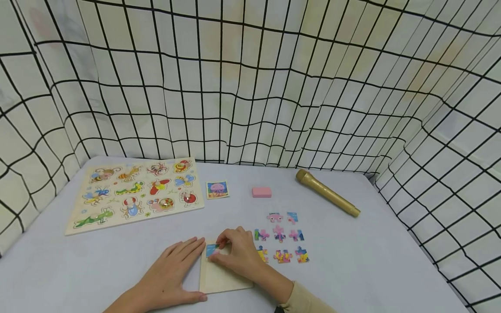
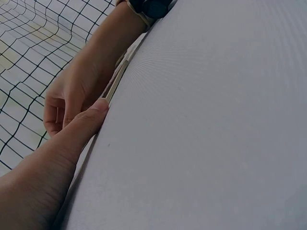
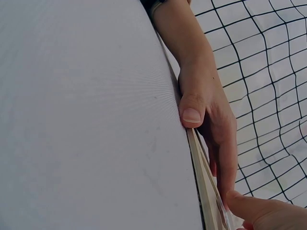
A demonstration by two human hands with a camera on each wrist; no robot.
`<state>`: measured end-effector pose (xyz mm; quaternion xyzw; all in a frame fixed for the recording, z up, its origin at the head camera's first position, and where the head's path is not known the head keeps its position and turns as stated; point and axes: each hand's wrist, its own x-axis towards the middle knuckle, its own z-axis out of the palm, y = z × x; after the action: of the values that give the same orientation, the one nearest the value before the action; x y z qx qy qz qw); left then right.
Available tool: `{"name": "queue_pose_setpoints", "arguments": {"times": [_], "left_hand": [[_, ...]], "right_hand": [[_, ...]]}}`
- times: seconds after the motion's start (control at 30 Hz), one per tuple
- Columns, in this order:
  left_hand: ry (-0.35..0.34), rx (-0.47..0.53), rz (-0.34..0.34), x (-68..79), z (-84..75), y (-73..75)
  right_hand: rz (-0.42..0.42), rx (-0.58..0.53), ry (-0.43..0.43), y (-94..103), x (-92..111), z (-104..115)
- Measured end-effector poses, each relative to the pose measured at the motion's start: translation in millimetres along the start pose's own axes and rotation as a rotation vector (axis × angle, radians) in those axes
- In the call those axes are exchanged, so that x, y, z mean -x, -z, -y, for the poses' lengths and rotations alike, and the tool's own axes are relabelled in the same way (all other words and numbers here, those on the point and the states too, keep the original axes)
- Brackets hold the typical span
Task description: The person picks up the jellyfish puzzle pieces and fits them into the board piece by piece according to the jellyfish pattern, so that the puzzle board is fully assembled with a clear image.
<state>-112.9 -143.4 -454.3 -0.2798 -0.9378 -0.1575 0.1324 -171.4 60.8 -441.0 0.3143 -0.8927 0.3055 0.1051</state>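
Note:
A pale wooden puzzle board (image 1: 225,281) lies flat near the front of the table. My left hand (image 1: 172,271) lies along its left edge with straight fingers, fingertips at the upper left corner and thumb near the lower left one. My right hand (image 1: 239,253) reaches over the board, its thumb and index finger pinching a blue and pink jigsaw piece (image 1: 212,250) in the upper left corner. Loose jigsaw pieces (image 1: 279,234) lie in rows to the board's right, some partly behind the right hand. In the left wrist view, the board's edge (image 2: 115,84) shows beside the left thumb.
Behind the left hand lies a wooden insect puzzle (image 1: 137,193). A small octopus picture card (image 1: 217,190), a pink block (image 1: 261,192) and a gold toy microphone (image 1: 328,192) lie farther back. A black grid net over white cloth (image 1: 250,87) surrounds the table's back and sides.

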Motion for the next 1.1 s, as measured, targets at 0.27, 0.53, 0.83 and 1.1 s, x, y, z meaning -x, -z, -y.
{"name": "queue_pose_setpoints", "arguments": {"times": [0.27,0.53,0.83,1.1], "left_hand": [[0.008,-0.011,0.007,0.9,-0.9,0.2],[0.03,0.003,0.042,0.4,-1.2,1.4],[0.052,-0.005,0.059,0.0,-0.7,-0.3],[0.029,-0.009,0.036,0.3,-0.3,-1.6]], "right_hand": [[-0.012,-0.048,-0.034,4.6,-2.4,-0.3],[-0.037,-0.112,-0.084,20.9,-10.0,-8.3],[-0.113,-0.119,-0.159,42.9,-17.0,-24.9],[-0.134,-0.088,-0.185,58.4,-19.7,-41.0]]}}
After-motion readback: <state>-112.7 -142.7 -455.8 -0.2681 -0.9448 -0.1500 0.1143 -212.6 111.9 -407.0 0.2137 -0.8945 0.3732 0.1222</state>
